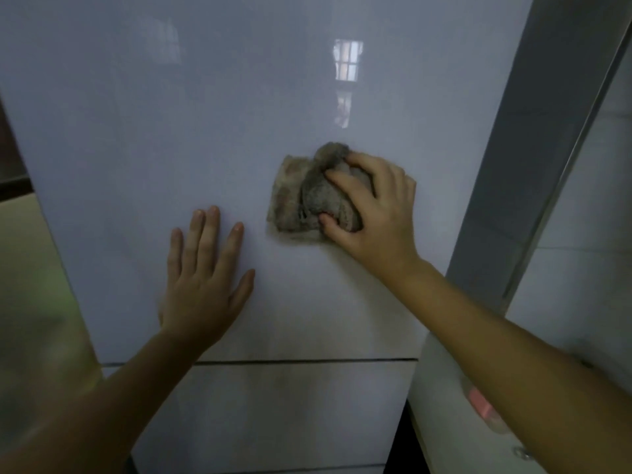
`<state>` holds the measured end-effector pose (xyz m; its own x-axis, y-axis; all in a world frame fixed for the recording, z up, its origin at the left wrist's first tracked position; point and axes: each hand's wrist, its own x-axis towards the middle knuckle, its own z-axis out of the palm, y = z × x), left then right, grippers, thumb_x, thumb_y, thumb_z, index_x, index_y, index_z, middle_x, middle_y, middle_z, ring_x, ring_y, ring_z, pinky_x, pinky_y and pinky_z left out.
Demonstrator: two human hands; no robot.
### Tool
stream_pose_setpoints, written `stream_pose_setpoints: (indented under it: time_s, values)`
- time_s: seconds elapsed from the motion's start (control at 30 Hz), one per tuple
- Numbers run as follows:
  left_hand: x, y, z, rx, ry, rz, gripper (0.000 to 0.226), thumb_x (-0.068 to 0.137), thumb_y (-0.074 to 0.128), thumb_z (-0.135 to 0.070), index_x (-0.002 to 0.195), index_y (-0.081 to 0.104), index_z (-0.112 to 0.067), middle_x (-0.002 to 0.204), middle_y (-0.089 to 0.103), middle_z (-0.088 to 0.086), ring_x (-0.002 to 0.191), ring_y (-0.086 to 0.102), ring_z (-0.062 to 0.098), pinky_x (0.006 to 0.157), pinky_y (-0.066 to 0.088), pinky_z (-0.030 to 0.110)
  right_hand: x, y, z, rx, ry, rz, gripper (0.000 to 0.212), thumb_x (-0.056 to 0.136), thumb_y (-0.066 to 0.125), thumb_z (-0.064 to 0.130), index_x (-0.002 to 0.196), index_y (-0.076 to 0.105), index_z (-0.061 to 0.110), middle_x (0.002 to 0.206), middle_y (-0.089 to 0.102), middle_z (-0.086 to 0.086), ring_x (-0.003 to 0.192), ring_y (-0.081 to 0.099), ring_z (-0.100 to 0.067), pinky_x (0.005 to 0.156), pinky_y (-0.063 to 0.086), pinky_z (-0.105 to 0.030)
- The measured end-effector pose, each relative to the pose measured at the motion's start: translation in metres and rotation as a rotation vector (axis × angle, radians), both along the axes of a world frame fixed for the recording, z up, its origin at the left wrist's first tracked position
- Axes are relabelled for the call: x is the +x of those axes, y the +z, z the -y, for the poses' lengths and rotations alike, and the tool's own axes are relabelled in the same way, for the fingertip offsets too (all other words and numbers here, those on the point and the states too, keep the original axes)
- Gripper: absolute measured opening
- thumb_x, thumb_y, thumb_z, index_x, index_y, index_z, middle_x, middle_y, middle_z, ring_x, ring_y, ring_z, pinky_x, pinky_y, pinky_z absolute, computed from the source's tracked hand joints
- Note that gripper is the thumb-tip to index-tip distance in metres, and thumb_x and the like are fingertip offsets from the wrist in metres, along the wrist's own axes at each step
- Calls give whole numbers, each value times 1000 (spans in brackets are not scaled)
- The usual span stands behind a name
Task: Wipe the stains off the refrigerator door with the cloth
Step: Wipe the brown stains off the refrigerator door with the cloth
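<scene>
Two bare hands are against the glossy, pale refrigerator door (171,114), which fills most of the view from the head camera.

The left hand (201,289) lies flat on the door, left of centre. Its fingers are straight and slightly spread, pointing upward, and it grasps nothing.

The right hand (379,213) is higher and further right. Its fingers curl over a bunched cloth (301,200) and its thumb tucks in at the cloth's lower edge, so we read this hand as gripping the cloth and holding it against the door. The cloth is a mottled grey-brown rag, crumpled under the fingers, with a flatter part spreading out to the left of the hand. It sits on the right half of the door, a little above the left hand's fingertips and near them without touching.

Above the cloth, we see a bright reflection of a barred window (347,59) on the door's shiny surface. Below both hands, a thin dark horizontal seam (307,360) crosses the appliance, and a second pale panel (273,412) lies beneath it.

To the right of the door runs a grey upright side panel (513,165), with a pale tiled wall (581,234) beyond it. At the lower right, under the right forearm, is a white rounded object (444,422) with a blurred pink patch (482,405) on it; we cannot tell what it is. A blurred beige surface (30,268) lies at the left edge.
</scene>
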<state>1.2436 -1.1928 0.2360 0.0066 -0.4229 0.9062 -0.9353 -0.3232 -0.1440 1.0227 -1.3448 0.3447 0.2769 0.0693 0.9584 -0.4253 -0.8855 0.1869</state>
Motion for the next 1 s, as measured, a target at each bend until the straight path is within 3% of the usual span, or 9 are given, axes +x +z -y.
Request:
stream_pose_setpoints:
  time_s: [0.13,0.2,0.27,0.4,0.6,0.73,1.0]
  values:
    - [0,0,1,4,-7,-12,73,101,39,-48,161,16,-14,167,12,23,156,13,40,125,14,60,2,-76,8,-168,54,-272,47,90,70,42,131,61,22,138,54,-13,121,51,-34,101,39,-47]
    - [-1,1,0,4,1,-11,72,101,41,-47,160,18,-13,167,13,23,156,13,39,125,15,60,-9,-108,10,-235,80,-449,37,95,67,40,127,67,21,138,56,-10,120,53,-31,98,42,-46]
    - [-4,3,-3,20,0,-24,71,101,42,-46,160,22,-12,167,14,23,156,14,39,125,17,61,-24,-113,14,-240,84,-510,36,95,69,39,126,68,21,135,61,-10,117,55,-29,96,44,-44]
    - [-9,16,-16,5,-28,-33,62,100,46,-42,151,42,-7,162,29,24,151,28,41,122,24,57,-38,-50,18,-183,52,-396,50,90,72,42,133,59,21,138,53,-11,120,53,-32,99,40,-45]
    - [-29,45,-13,-69,-72,-19,55,100,50,-38,145,51,-7,159,35,25,147,34,42,119,28,57,-23,50,12,-32,-3,-74,51,81,79,40,125,72,16,132,62,-13,120,54,-31,97,33,-37]
    - [-41,49,4,-58,-107,-28,57,101,47,-40,149,47,-9,161,32,24,150,30,40,121,27,58,-15,10,12,-69,12,-53,49,83,79,40,124,72,15,131,63,-15,118,58,-35,98,38,-45]
    - [-38,38,12,-46,-92,-33,57,102,47,-38,151,44,-10,164,24,23,154,20,39,125,19,56,-47,-137,26,-133,36,-369,49,92,71,44,135,57,23,141,51,-7,120,52,-28,99,40,-45]
